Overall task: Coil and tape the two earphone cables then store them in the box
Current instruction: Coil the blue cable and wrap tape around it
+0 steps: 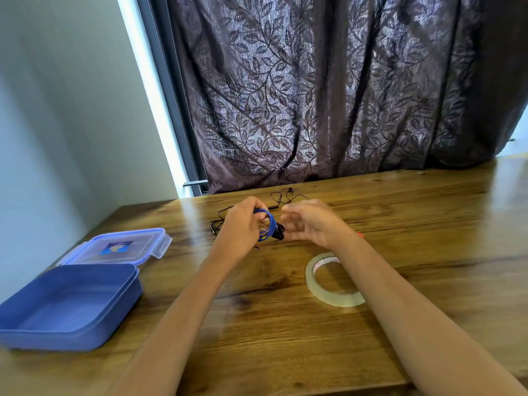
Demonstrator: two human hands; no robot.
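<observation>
My left hand holds a blue earphone cable wound into a small coil, with its black earbuds hanging at the right side. My right hand is blurred, fingers apart, just to the right of the coil and close to the earbuds. A black earphone cable lies loose and tangled on the wooden table behind both hands. A roll of clear tape lies flat under my right forearm. The blue box stands open at the left, its clear lid folded back.
A dark leaf-patterned curtain hangs behind the table's far edge. A pale wall runs along the left. Something small and red peeks out behind my right wrist.
</observation>
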